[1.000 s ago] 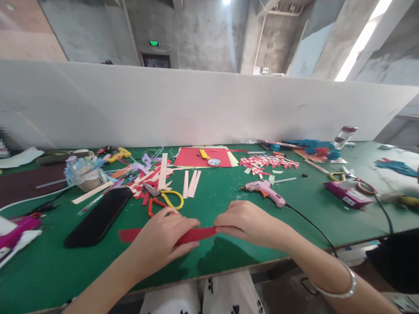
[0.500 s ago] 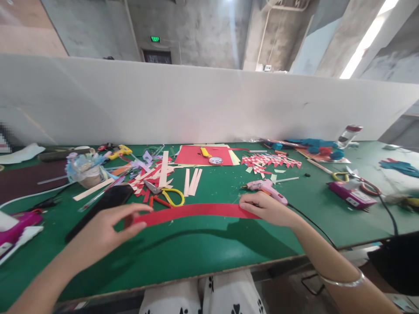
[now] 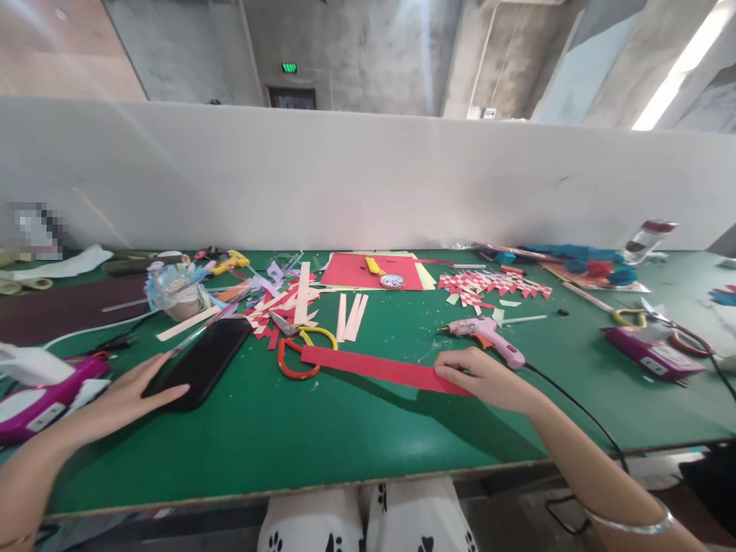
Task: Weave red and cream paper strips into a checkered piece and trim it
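A long red paper strip [image 3: 373, 366] is pinched at its right end by my right hand [image 3: 480, 377]. Its free left end reaches over the handles of the scissors [image 3: 299, 374], one red and one yellow. My left hand [image 3: 143, 387] has thumb and fingers apart and rests at the lower end of a black phone [image 3: 210, 364], holding nothing that I can see. A pink glue gun [image 3: 488, 337] lies just beyond my right hand, its cord running off the table edge.
Pale strips [image 3: 352, 317] and a pile of red and white scraps [image 3: 276, 307] lie behind the scissors. Red sheets [image 3: 345, 270] are stacked farther back. Purple power strips [image 3: 649, 354] sit at both sides. A white partition [image 3: 368, 184] borders the green table [image 3: 322, 452].
My left hand has let go of the strip's left end and moved left to the phone. The strip now hangs from my right hand alone. The view has shifted slightly left.
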Demonstrator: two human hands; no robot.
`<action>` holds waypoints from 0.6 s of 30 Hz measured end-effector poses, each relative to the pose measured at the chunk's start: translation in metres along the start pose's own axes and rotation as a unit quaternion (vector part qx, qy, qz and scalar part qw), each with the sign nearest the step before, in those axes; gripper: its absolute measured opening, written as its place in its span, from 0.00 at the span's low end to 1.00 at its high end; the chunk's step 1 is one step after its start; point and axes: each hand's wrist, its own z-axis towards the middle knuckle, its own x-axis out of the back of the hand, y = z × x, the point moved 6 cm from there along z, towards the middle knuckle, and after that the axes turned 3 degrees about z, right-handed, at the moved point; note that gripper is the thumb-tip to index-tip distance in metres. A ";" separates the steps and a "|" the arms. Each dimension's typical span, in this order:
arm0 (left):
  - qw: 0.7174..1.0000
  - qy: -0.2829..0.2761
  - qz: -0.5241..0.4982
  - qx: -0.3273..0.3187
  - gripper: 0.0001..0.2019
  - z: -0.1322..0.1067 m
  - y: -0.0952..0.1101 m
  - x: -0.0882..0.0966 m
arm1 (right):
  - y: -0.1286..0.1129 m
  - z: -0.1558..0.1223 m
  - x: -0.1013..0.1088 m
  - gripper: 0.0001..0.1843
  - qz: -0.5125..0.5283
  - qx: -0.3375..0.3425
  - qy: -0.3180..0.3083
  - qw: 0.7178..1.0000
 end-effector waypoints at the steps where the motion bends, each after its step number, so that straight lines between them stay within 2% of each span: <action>1: 1.000 -0.002 0.007 -0.003 0.37 0.002 -0.002 -0.002 | 0.000 0.000 0.000 0.20 -0.001 0.000 0.001 1.000; 10: 0.999 -0.013 0.028 -0.017 0.36 0.007 -0.015 -0.010 | 0.000 -0.002 -0.001 0.19 -0.002 0.005 -0.001 1.000; 13: 0.999 0.019 0.027 -0.021 0.31 0.010 -0.010 -0.005 | -0.002 -0.002 -0.002 0.20 -0.007 0.012 0.002 1.000; 14: 0.999 0.035 0.026 -0.016 0.31 0.010 -0.003 -0.002 | -0.005 -0.002 -0.002 0.20 -0.011 0.016 0.003 1.000; 16: 0.989 0.142 0.025 0.014 0.31 0.004 0.020 0.015 | -0.013 -0.003 -0.005 0.19 -0.023 0.029 0.002 0.999; 17: 0.983 0.183 0.008 -0.018 0.29 -0.002 0.044 0.021 | -0.020 -0.002 -0.007 0.19 -0.032 0.037 0.000 0.999; 18: 0.974 0.207 -0.016 -0.088 0.26 -0.011 0.075 0.026 | -0.027 -0.002 -0.010 0.18 -0.044 0.046 -0.002 0.998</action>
